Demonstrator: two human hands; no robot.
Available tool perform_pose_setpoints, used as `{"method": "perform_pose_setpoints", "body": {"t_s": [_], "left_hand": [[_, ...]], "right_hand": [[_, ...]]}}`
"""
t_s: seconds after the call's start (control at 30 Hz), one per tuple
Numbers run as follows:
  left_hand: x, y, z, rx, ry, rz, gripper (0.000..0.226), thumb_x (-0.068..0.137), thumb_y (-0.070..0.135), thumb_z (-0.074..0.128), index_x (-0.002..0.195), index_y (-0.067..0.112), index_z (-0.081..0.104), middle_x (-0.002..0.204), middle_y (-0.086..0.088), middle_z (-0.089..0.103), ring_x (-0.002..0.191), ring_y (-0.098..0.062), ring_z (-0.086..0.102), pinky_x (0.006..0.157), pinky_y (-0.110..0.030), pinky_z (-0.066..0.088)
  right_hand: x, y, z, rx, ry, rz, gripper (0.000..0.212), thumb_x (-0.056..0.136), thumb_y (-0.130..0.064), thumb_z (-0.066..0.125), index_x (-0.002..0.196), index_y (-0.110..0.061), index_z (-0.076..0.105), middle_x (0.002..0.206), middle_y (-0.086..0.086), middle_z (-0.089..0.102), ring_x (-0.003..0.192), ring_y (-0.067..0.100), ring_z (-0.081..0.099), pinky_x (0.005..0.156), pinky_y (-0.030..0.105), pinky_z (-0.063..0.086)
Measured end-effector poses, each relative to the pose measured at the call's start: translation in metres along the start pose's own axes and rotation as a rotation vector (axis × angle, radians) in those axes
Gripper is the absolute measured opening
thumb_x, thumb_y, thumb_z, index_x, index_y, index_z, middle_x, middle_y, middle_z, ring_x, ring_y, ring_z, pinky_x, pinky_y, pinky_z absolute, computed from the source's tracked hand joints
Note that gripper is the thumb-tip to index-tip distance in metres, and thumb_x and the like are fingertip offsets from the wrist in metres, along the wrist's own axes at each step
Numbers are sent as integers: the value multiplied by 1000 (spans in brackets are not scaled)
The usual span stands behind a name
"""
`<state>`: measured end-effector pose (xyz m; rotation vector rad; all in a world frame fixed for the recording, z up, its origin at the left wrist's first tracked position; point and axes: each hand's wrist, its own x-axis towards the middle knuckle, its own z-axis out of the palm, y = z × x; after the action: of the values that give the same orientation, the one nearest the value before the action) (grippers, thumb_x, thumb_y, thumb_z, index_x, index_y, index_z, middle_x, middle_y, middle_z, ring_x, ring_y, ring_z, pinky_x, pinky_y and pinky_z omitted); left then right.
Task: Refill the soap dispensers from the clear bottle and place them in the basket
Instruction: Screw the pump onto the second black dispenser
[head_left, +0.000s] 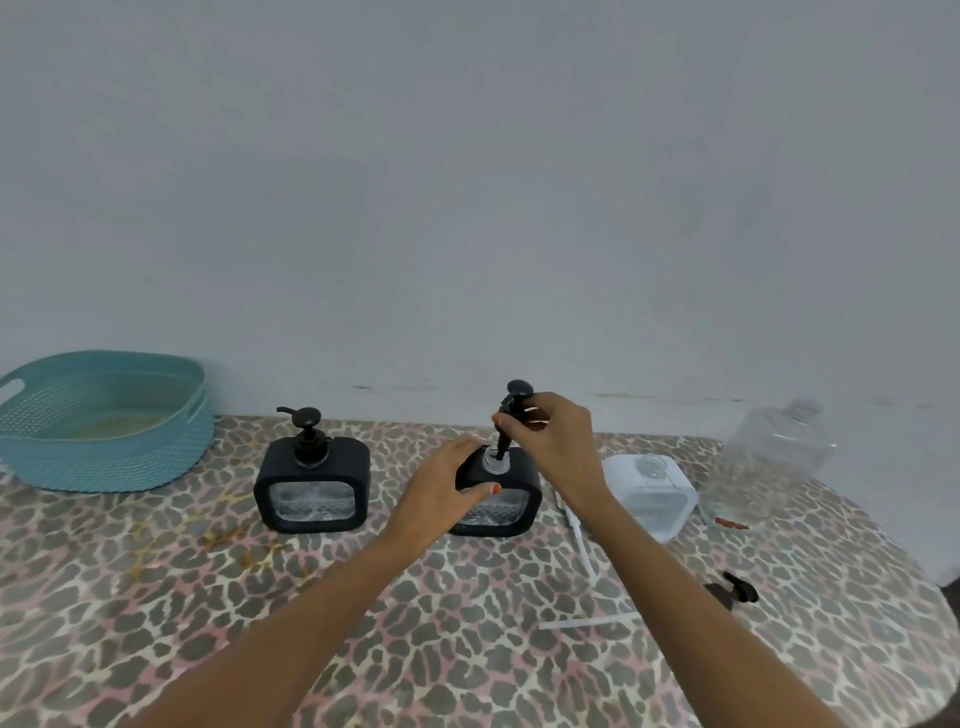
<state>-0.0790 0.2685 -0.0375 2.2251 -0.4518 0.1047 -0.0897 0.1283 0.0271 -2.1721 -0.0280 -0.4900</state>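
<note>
Two black soap dispensers stand mid-table. The left one (311, 486) has its pump screwed on. My left hand (441, 491) grips the left side of the middle dispenser (511, 501), whose neck is open. My right hand (550, 441) pinches a black pump head (511, 410) raised above that neck, its tube reaching down into the opening. A white dispenser (652, 501) with an open neck stands to the right. The clear bottle (774, 457) stands at the far right by the wall. The teal basket (104, 421) sits at the back left.
A second black pump head (735, 592) with a white tube (587, 621) lies on the leopard-print table (260, 597) right of my right forearm. Another white tube (576, 540) lies beside the white dispenser. A small red cap (731, 524) rests near the bottle. The wall runs behind.
</note>
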Motion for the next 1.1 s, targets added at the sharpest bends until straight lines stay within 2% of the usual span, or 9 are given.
{"method": "perform_pose_setpoints", "body": {"t_s": [0.1,0.27,0.37,0.5,0.7,0.77,0.87,1.0,1.1], "left_hand": [[1,-3,1,-46,26,-3,54,78,25,70,127,13,50,129,-2,53,117,-15,51,97,-17,36],[1,-3,0,-78,26,-1,51,79,20,70,126,13,52,125,-2,55,112,-14,52,88,-10,32],[2,-5,0,-86,35,-2,50,78,20,70,125,13,53,123,-2,57,107,-10,52,86,-8,33],[2,-5,1,-80,36,10,48,78,20,70,123,14,54,121,-3,58,107,-12,54,86,-12,35],[3,-9,2,-68,30,19,50,77,23,71,124,14,54,122,-3,58,109,-17,55,93,-22,43],[2,-8,2,-78,38,25,49,77,21,70,123,14,55,119,-3,59,107,-17,56,91,-23,43],[2,-8,1,-88,42,37,46,78,22,70,121,15,56,115,-2,61,104,-17,57,89,-25,45],[2,-9,2,-80,42,37,48,77,22,71,122,14,55,116,-2,60,105,-16,57,89,-21,42],[1,-8,1,-78,40,38,48,77,22,71,122,14,55,118,-2,60,107,-16,56,91,-21,42]], "right_hand": [[-8,13,11,-26,-5,-3,16,79,-20,70,87,-6,69,88,7,70,81,15,63,71,17,47],[-18,24,23,-31,-8,11,18,79,-22,70,89,-7,69,88,9,68,84,20,63,75,25,49],[-20,27,27,-10,-5,27,19,80,-20,70,92,-6,68,92,10,68,87,20,63,78,25,50],[-21,30,33,15,-12,39,22,80,-20,69,98,-8,68,96,10,67,90,21,62,81,27,50],[-24,29,39,40,59,113,31,74,-27,75,94,-7,61,88,5,62,82,19,59,71,23,48],[-24,28,38,74,15,150,39,73,-27,76,101,-8,57,91,1,58,83,15,56,67,13,44],[-25,30,31,136,-94,153,51,77,-18,72,123,-13,51,108,-3,58,97,8,53,72,5,40],[-26,32,20,161,-151,122,45,83,-2,60,125,-17,54,106,-4,61,96,5,54,72,-4,39],[-25,33,21,131,-122,120,34,83,-3,62,116,-12,60,105,3,65,92,8,55,77,5,45]]}}
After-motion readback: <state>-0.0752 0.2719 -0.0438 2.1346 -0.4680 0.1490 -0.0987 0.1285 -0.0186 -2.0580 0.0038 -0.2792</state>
